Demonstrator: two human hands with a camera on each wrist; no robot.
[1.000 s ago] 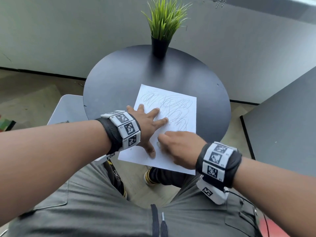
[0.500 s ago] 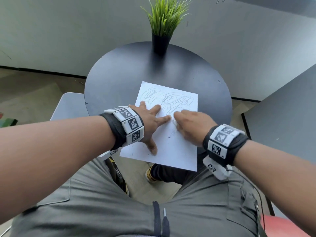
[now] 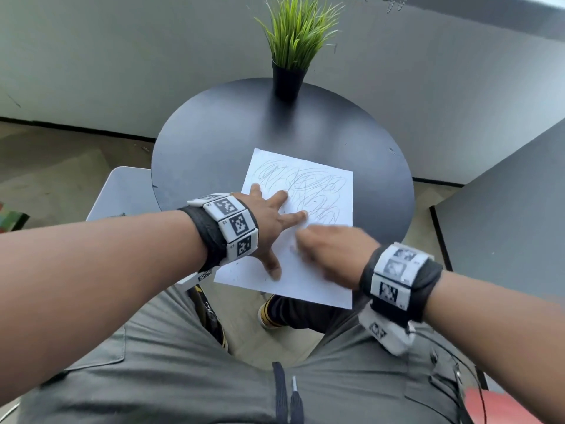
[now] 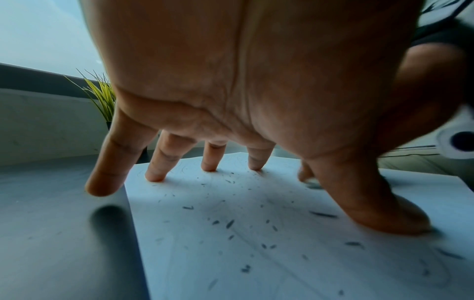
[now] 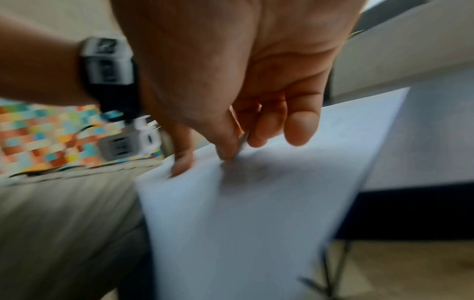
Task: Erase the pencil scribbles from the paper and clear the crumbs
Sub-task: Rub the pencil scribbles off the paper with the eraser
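Under left hand [image 4: 256,81], crumbs [image 4: 231,223] on paper [image 4: 256,263], fingers splayed; right hand [image 5: 243,81] pinches eraser [image 5: 242,145].

head overhead, wrists close, sharing paper [image 3: 318,289]

Potted plant [image 3: 290,53] at table's [image 3: 214,142] far edge

Right hand [image 3: 328,250] pulled back down the paper [image 3: 318,289] from mid-sheet toward near edge, now motion-blurred. Scribbles [image 3: 305,191] in lower half gone; upper half remains.
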